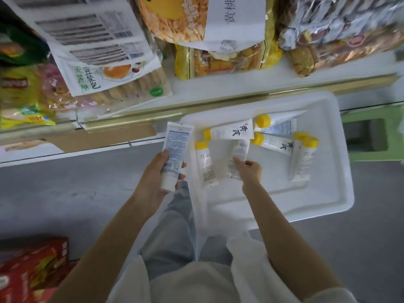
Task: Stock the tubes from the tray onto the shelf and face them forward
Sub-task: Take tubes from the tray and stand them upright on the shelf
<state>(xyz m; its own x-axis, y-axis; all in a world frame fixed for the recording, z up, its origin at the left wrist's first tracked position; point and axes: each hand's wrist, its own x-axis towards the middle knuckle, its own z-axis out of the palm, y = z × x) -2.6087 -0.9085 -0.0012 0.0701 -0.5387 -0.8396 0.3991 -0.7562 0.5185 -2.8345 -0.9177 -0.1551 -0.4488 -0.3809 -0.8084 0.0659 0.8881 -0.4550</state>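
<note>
The fingers [237, 160] of my right hand [250, 171] pinch the barcoded tube [240, 147], 1 of 6 in the tray [273, 193], its long axis pointing away toward the shelf [240, 83], while my left hand [153, 178], nearer that shelf, grips the blue-printed tube [177, 138] crimp-end forward.

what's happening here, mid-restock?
A person stands at a shelf of snack packs with a white tray beside it. The left hand holds a white tube upright, cap down, not yet on the shelf. The right hand reaches into the tray and pinches a second tube lying there. Several other yellow-capped tubes lie loose in the tray.
</note>
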